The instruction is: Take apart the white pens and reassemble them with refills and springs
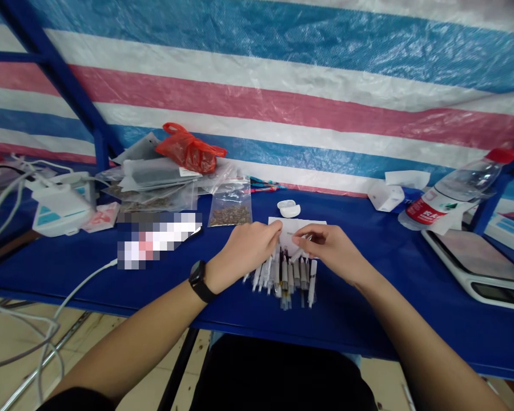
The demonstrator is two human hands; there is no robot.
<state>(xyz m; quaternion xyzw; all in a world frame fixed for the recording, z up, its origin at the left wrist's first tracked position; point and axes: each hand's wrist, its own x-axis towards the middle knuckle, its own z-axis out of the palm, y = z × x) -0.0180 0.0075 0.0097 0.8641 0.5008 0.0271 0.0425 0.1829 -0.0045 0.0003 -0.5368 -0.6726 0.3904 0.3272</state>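
Pens [285,279] heaped at the near middle of the table [368,297], laid side by side, running near to far, just below both hands.

Far behind, filling the top: striped tarp [282,85] in blue, white and pink. Below it the blue table, spanning left to right.

On the right side: flat scale [475,257] near the edge. Just beyond it, a clear bottle [458,191] with red cap and red label, tilted, cap toward the far right. Left of the bottle, a white tissue pack [385,197].

On the far left: white charger [60,208] with pale cables [8,228] looping off the table edge. Right of that, a stack of clear bags [154,177], topped by a crumpled red bag [188,149]. Near the stack's right side, a small seed bag [230,208], standing apart from the pens.

At the centre: left hand [244,248], black watch [198,281] on the wrist, thumb and fingers pinched shut on the left edge of a white paper [297,227]. Right hand [332,245] just right of it, fingers curled closed on one pen [300,252], held over the paper's near edge and above the heap. Paper flat on the table, touching the far ends of the pens.

Just beyond the paper, a small white case [289,208], well clear of both hands.
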